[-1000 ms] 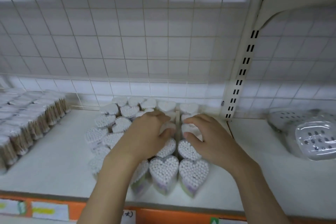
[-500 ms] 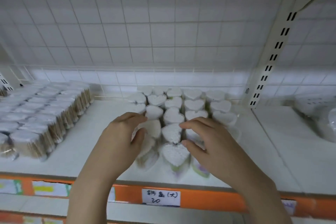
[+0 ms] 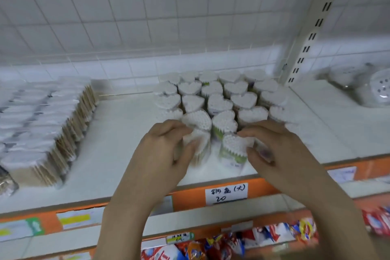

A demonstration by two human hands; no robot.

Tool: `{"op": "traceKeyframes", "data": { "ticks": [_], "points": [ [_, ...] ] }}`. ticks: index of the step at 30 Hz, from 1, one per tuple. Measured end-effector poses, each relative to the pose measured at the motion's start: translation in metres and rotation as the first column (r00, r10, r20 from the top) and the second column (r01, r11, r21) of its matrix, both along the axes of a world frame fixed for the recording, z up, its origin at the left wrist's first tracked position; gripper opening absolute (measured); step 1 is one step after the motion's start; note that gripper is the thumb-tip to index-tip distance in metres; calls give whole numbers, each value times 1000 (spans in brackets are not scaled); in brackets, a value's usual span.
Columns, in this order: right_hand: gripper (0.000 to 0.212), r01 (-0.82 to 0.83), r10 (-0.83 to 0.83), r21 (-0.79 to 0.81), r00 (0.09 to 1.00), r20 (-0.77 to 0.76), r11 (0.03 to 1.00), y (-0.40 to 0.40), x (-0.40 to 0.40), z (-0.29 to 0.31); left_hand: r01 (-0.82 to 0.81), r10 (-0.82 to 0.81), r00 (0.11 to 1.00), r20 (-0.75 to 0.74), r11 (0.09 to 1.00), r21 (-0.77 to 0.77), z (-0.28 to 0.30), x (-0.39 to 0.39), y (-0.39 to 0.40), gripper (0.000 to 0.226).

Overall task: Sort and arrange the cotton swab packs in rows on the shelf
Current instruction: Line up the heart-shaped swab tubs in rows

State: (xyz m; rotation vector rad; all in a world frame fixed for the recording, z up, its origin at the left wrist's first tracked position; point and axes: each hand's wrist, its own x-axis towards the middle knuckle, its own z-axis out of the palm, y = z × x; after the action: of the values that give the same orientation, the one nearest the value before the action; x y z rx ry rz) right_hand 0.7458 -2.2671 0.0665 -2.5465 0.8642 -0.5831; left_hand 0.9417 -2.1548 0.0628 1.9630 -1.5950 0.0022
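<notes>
Several heart-shaped cotton swab packs (image 3: 219, 101) stand upright in rows on the white shelf (image 3: 126, 154), at its middle. My left hand (image 3: 164, 154) grips the front-left pack (image 3: 199, 143), which has wooden sticks; fingers lie over its top and the thumb on its side. My right hand (image 3: 276, 154) pinches the front pack with green sticks (image 3: 233, 149) between index finger and thumb. Both packs stand on the shelf near its front edge. The packs under my right palm are hidden.
Flat stacks of wooden-stick swab packs (image 3: 42, 129) fill the shelf's left part. Clear perforated plastic containers (image 3: 375, 88) sit far right, past a slotted upright post (image 3: 306, 38). An orange shelf edge carries a handwritten price label (image 3: 225, 193). Snack packets (image 3: 232, 243) lie on the shelf below.
Both hands drew back from the middle of the heart pack cluster to the front row. The view pulled away and tilted down, so the lower shelf shows.
</notes>
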Motion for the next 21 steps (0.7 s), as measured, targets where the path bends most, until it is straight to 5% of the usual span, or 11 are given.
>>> {"op": "traceKeyframes", "data": {
  "ticks": [5, 12, 21],
  "points": [
    [26, 63, -61, -62, 998, 30, 996, 16, -2, -4, 16, -16, 999, 46, 1000, -3, -10, -5, -7, 57],
    [35, 143, -144, -73, 990, -9, 987, 21, 0, -11, 78, -77, 994, 84, 997, -12, -18, -5, -6, 31],
    [54, 113, -141, -263, 986, -92, 958, 13, 7, -18, 82, -81, 996, 36, 996, -29, -14, -12, 0, 31]
  ]
}}
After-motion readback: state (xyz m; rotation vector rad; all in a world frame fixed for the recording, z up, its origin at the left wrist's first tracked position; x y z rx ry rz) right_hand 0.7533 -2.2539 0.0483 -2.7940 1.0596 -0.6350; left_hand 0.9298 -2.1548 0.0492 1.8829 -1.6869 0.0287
